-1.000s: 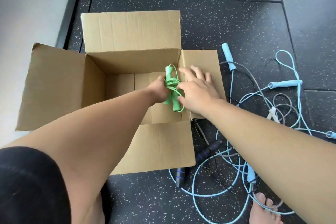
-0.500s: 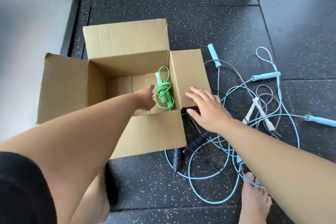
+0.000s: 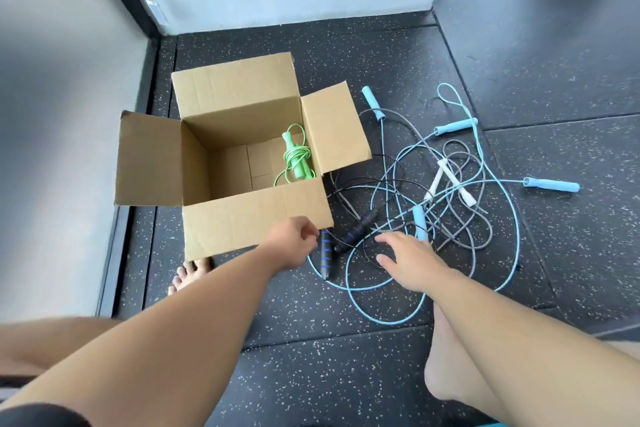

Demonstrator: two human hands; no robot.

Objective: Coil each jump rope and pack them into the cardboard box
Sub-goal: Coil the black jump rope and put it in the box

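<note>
The open cardboard box (image 3: 249, 218) stands on the dark floor with its flaps spread. A coiled green jump rope (image 3: 296, 158) lies inside it at the right wall. Right of the box lies a tangle of ropes: a black rope with black-and-blue handles (image 3: 353, 230), light blue ropes with blue handles (image 3: 455, 126), and a grey rope with white handles (image 3: 450, 180). My left hand (image 3: 294, 244) hovers by the box's front flap, fingers loosely curled, holding nothing. My right hand (image 3: 407, 260) hangs over the tangle with fingers spread, just right of the black handles.
Grey walls close in on the left and behind the box. A raised grey step (image 3: 540, 28) sits at the right back. My bare feet (image 3: 188, 274) stand on the speckled floor near the box and the ropes.
My left hand has let go of the green rope, which now lies in the box, and has come out to the front flap. My right hand has moved down over the tangle.
</note>
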